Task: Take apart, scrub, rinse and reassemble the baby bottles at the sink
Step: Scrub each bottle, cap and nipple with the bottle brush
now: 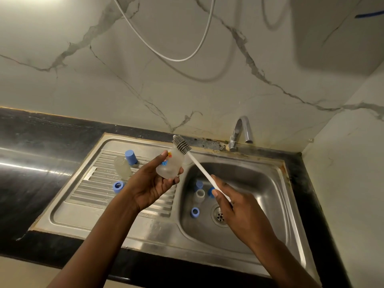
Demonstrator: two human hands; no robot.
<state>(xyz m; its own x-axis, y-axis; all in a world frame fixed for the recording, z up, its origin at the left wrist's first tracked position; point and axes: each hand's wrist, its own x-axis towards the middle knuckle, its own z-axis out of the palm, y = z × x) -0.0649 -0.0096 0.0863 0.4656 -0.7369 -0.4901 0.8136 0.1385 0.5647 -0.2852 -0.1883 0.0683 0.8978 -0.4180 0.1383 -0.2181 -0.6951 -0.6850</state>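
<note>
Across the lower half of the view, from 8 round to 4 o'clock, sits the steel sink (145,231). Its ribbed drainboard (87,196) is on the 9 o'clock side of the basin (266,183), and the faucet (242,132) stands at the basin's 12 o'clock, with no water seen running.

Above the seam between drainboard and basin, the left hand (149,183) grips a frosted bottle (171,165), fingers and thumb curled round its lower body, neck tilted toward 1 o'clock. The right hand (239,210), at the bottle's 4 o'clock, pinches the white handle of the brush (200,167) near its lower end. The grey bristle head lies at the neck, outside the bottle. I cannot tell whether it touches.

The bottle looks light, stiff and probably slick once wet. A wrap round the body, as now, seems the safest hold, since it leaves the mouth free. The long, thin brush handle may flex, so a grip nearer the head would likely give firmer scrubbing.

On the drainboard a second bottle (122,168) lies with a blue cap (131,156) at its 1 o'clock and a blue ring (118,187) at its 6. In the basin, a clear piece (200,195) has a smaller ring (195,212) at its 6 o'clock.
</note>
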